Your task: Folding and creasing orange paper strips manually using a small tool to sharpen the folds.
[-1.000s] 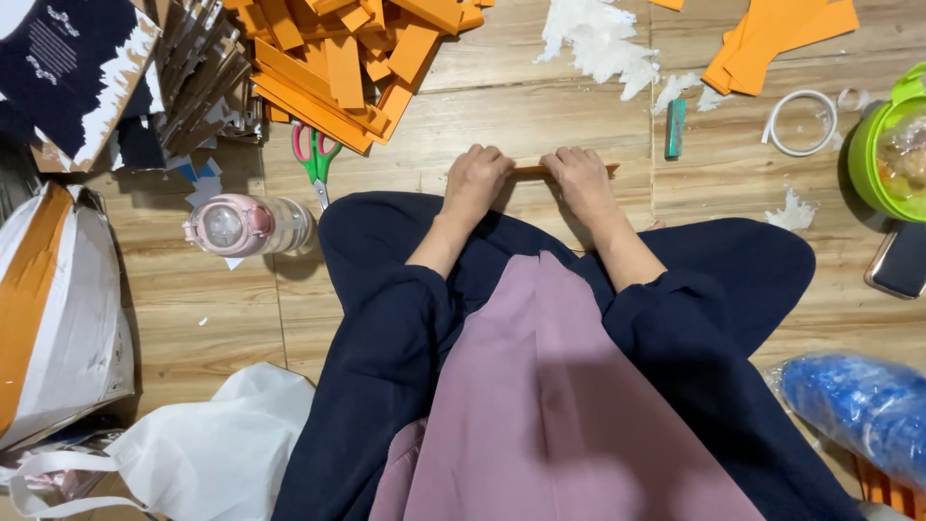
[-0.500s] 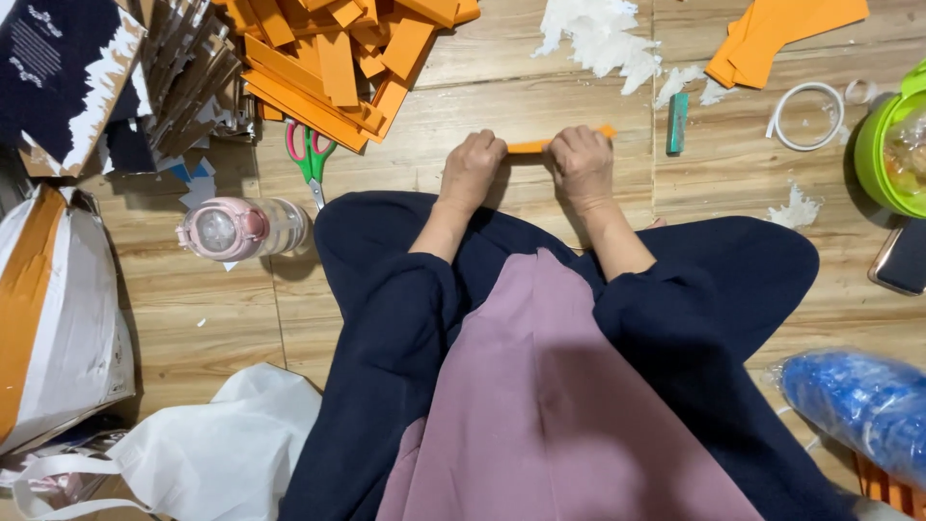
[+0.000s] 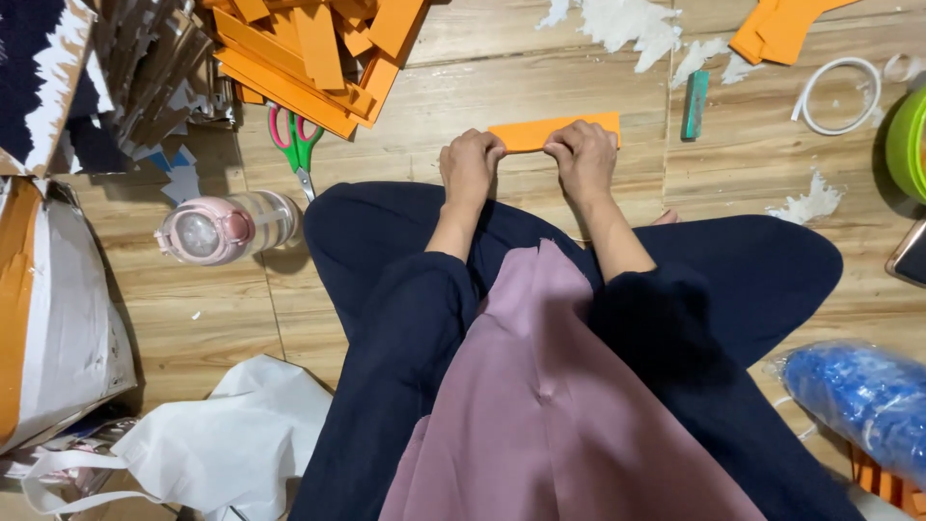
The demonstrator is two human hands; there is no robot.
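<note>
**Orange strip held flat on wooden floor, both hands**

Nearest the camera: the person's lap, mauve cloth over dark blue trousers, legs crossed on a wooden plank floor [image 3: 540,87].

Left hand [image 3: 470,166]: fingers curled and pressed together, fingertips bearing down on the left end of the orange strip [image 3: 535,133].

Right hand [image 3: 585,154]: fingers likewise curled and bunched, knuckles up, covering the strip's right portion; a short orange end shows past them on the right.

Orange strip: lies flat on the floor directly under and between the fingertips, long side running left to right, just beyond the knees.

Left of the fingers, near: pink-lidded clear bottle [image 3: 224,228], on its side. Nearer the camera on that side, a white bag [image 3: 231,446] and a cardboard box [image 3: 53,318].

Left of the fingers and slightly beyond: green-handled scissors [image 3: 295,143].

Beyond the fingers, left: heap of cut orange pieces [image 3: 309,53], with a stack of grey card [image 3: 154,68] beside it.

Right of the fingers: small teal stick [image 3: 694,103], white ring [image 3: 837,95], torn white scraps [image 3: 627,24], green container [image 3: 909,143] at the edge. Near right: blue bundle in clear plastic [image 3: 858,400].

Change from earlier views: the strip showed as a thin edge between the hands; it now lies broad and flat, and both hands have moved slightly farther from the body.
</note>
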